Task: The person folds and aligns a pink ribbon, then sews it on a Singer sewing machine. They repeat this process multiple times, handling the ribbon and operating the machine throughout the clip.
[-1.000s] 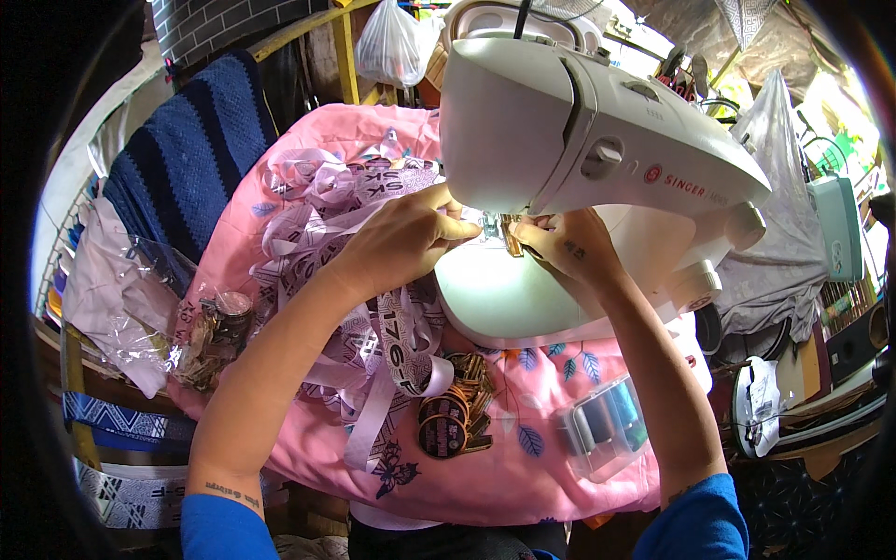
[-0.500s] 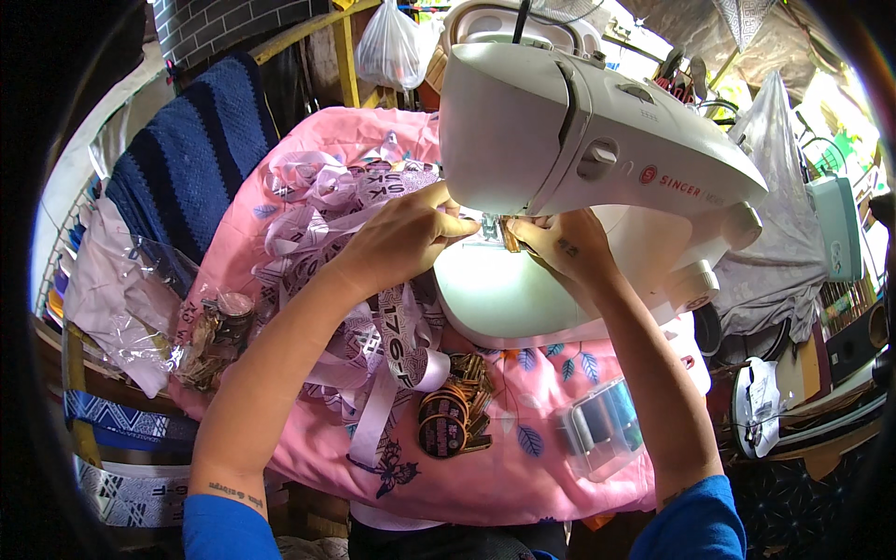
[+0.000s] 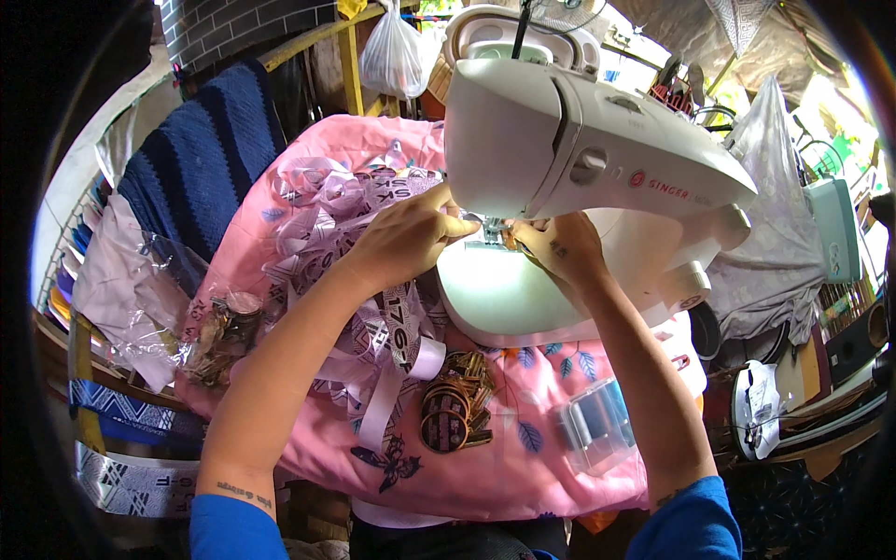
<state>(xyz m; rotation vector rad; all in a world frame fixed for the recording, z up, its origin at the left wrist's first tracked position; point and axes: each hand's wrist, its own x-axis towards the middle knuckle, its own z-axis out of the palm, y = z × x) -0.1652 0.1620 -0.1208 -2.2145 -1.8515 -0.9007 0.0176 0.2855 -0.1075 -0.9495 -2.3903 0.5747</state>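
A white sewing machine (image 3: 499, 121) stands with its lit bed (image 3: 499, 294) under my hands. My left hand (image 3: 411, 229) is closed just left of the presser foot (image 3: 490, 233), fingertips together; what it holds is too small to make out. My right hand (image 3: 560, 243) pinches a small gold-coloured piece (image 3: 509, 233) beside the foot. A heap of printed lilac ribbon (image 3: 331, 219) lies left of the machine on a pink flowered cloth (image 3: 392, 481). Below the machine bed are gold-coloured hardware and round dark discs (image 3: 446, 415).
A clear lidded box (image 3: 593, 425) sits near my right forearm. Bagged items (image 3: 219, 336) and a blue striped blanket (image 3: 201, 149) are at the left. A white plastic bag (image 3: 392, 56) hangs behind. Grey cloth (image 3: 765, 261), a teal object (image 3: 831, 224) and clutter fill the right side.
Both hands stay at the presser foot with little visible movement. The scene has shifted slightly downward in the picture, and the gold-coloured piece is a little more hidden by my right fingers.
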